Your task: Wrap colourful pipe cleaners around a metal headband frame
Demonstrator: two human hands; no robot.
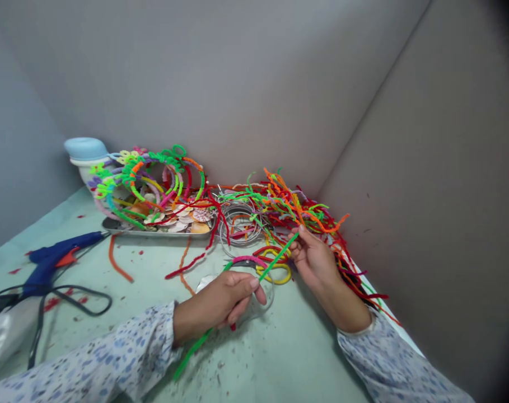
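Observation:
A green pipe cleaner (275, 263) runs taut between my two hands. My left hand (220, 296) is closed around it and around a wire ring (272, 291), whose upper part is wrapped in a pink pipe cleaner (246, 259) with a bit of green. Below this hand a green tail hangs toward my sleeve. My right hand (313, 257) pinches the upper end of the green strand between thumb and fingers. Behind the strand lie scissors (281, 274) with yellow and red handles, their blades partly covered by the ring.
A metal tray (162, 232) holds shells and several fuzzy headbands (153, 168), with a blue-lidded container (86, 151) behind. Coiled wire (239, 224) lies beside a pile of pipe cleaners (296, 204) along the wall. At left rests a blue glue gun (55, 260) with its cord.

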